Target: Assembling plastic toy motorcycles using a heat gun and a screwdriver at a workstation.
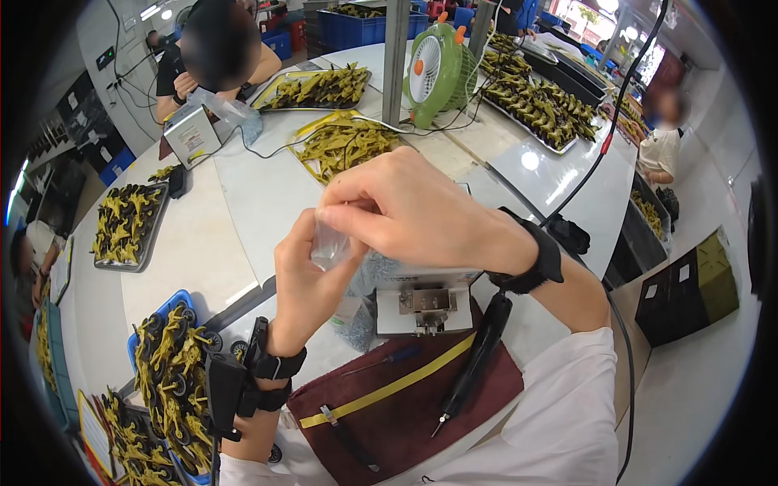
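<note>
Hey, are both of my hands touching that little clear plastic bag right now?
Touching. The head view shows the left hand cupping the small clear plastic bag from below, while the right hand pinches its top edge.

Small clear bag (331, 243) centre, between left hand (304, 279) and right hand (413, 215). Fixture block (423, 301) on worktop (243, 202) just behind them, at 5 o'clock. Fan (433, 69) at 12. Parts tray (128, 227) at 9, bin of toy motorbikes (170, 364) at 7.

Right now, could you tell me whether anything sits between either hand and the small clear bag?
Nothing visible does. The left hand and right hand both pinch the clear bag directly, above the small metal fixture on the table.
</note>
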Motion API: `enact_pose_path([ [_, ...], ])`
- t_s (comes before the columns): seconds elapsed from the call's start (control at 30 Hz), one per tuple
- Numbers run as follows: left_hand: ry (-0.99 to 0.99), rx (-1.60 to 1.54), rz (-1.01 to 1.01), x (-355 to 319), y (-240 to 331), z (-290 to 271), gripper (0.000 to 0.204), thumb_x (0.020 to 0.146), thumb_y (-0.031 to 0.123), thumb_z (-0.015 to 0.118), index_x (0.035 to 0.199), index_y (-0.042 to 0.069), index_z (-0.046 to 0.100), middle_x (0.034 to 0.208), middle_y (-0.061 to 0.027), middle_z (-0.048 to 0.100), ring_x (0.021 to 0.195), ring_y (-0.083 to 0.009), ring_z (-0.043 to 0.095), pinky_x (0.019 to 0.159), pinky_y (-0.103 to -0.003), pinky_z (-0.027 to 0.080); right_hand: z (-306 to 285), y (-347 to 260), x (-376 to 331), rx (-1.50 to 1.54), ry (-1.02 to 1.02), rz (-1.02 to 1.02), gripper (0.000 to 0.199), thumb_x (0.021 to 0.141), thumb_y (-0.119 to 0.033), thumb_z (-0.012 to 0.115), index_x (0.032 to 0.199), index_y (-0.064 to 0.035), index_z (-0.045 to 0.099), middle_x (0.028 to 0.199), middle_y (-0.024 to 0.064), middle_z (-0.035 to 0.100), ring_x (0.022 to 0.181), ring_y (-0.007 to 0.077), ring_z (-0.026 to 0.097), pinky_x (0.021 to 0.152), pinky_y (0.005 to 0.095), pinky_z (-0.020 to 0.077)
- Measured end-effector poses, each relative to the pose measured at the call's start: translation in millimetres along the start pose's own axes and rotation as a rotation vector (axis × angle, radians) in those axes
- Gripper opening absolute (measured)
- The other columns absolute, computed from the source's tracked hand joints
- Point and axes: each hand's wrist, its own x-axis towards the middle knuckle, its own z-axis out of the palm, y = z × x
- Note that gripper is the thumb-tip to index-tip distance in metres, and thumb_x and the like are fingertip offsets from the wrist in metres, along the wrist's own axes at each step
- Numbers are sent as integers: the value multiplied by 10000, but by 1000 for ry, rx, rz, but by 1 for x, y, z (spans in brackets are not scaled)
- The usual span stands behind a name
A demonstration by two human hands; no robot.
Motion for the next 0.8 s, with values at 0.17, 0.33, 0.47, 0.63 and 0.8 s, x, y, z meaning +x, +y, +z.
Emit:
enact_pose_path([
  [0.17,127,-114,-197,-6,3,4,63,827,21,644,846,-20,600,710,-7,601,669,-47,507,603,-194,403,-37,-7,-8,116,163,64,240,817,-192,635,949,9,648,656,151,647,568,171,636,533,279,471],
  [0.33,169,-51,-147,-12,2,-2,84,853,69,633,886,-8,623,766,-30,640,703,-72,556,648,-202,415,-92,46,-37,-218,113,366,206,845,-138,586,993,-6,639,711,85,646,599,124,609,572,253,489],
  [0.47,245,-140,-192,-12,8,6,106,867,92,623,897,-9,627,771,-32,638,714,-76,554,664,-203,406,-116,164,-109,-733,-355,637,238,743,-175,634,910,-11,674,834,164,676,728,283,656,657,370,508],
  [0.63,349,-57,-162,-24,1,4,163,925,119,540,942,-26,613,810,-53,637,775,-88,564,705,-204,398,-69,191,-150,-1009,-605,824,222,668,-212,675,811,-43,691,847,159,677,815,305,661,752,414,482],
  [0.8,425,-130,-130,-31,-5,3,188,942,126,509,935,-25,621,814,-47,626,795,-99,540,724,-233,409,-57,205,-165,-1024,-536,720,160,662,-177,669,761,-51,674,788,134,670,777,299,660,756,400,450],
])
